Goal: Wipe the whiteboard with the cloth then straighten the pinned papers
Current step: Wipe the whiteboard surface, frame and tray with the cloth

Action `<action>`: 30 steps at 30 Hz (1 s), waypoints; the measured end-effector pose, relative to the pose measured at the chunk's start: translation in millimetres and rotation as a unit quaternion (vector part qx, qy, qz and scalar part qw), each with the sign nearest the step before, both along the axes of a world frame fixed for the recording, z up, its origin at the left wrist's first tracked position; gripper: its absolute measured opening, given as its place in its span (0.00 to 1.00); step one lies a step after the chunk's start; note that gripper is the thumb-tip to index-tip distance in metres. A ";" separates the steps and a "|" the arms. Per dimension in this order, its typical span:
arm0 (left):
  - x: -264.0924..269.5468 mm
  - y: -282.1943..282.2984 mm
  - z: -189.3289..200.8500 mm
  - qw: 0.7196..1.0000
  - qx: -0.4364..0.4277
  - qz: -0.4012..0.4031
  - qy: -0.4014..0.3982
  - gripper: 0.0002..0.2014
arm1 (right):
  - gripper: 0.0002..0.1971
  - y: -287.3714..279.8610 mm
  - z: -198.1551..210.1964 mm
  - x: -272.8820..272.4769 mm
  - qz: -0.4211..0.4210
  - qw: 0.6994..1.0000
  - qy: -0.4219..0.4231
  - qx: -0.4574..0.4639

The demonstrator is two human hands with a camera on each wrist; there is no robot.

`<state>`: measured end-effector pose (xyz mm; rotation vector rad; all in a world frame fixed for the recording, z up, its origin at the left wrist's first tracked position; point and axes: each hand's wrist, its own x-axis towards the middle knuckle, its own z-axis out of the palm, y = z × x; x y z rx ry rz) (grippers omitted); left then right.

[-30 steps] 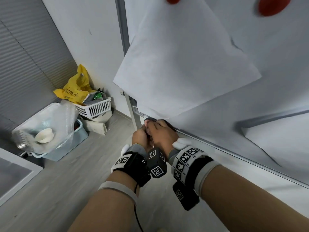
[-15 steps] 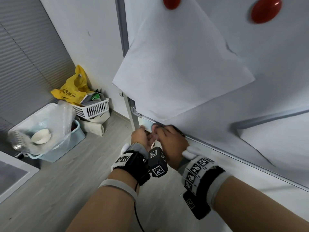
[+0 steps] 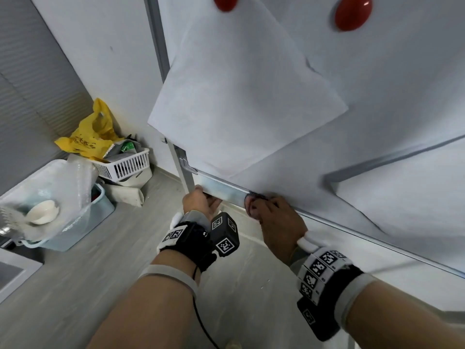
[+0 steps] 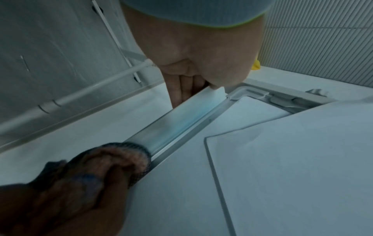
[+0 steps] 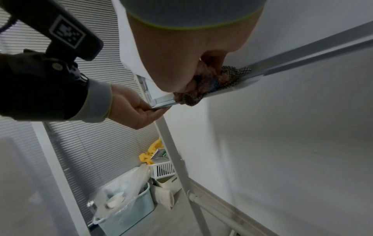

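The whiteboard's metal tray (image 3: 221, 188) runs along its bottom edge. My left hand (image 3: 201, 202) grips the tray's left end, thumb on top and fingers under it (image 4: 181, 91). A dark netted cloth (image 3: 251, 200) is bunched in my right hand (image 3: 276, 217), which presses it into the tray (image 4: 125, 153) a short way right of the left hand. A white paper (image 3: 239, 96) hangs tilted under a red magnet (image 3: 225, 2). A second red magnet (image 3: 352, 13) sits further right, and another paper (image 3: 402, 192) lies askew at the lower right.
The board's grey leg (image 5: 177, 159) stands by the wall corner. On the floor to the left are a yellow bag (image 3: 85, 132), a white basket (image 3: 123, 165) and a pale blue bin (image 3: 75, 212) covered in clear plastic. Blinds (image 3: 30, 84) line the left side.
My right hand has slid the cloth to the right along the tray, away from the left hand. The left hand stays at the tray's end.
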<state>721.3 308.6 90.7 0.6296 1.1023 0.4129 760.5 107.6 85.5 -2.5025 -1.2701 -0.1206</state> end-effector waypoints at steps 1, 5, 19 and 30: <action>0.7 -2.5 -0.6 1.000 0.001 0.018 -0.007 0.16 | 0.14 -7.5 -2.0 0.4 -0.008 1.000 -0.007 0.006; 5.0 -42.8 1.7 0.995 -0.051 0.034 -0.079 0.27 | 0.17 -22.9 -0.3 0.5 -0.026 0.999 -0.035 0.020; 32.9 -162.1 -1.9 0.953 -0.136 -0.162 -0.215 0.45 | 0.23 -145.2 3.8 10.5 -0.071 0.996 -0.026 -0.038; 47.7 -272.2 -5.6 0.943 -0.175 -0.193 -0.206 0.40 | 0.21 -269.1 3.3 13.8 -0.141 0.990 -0.016 -0.004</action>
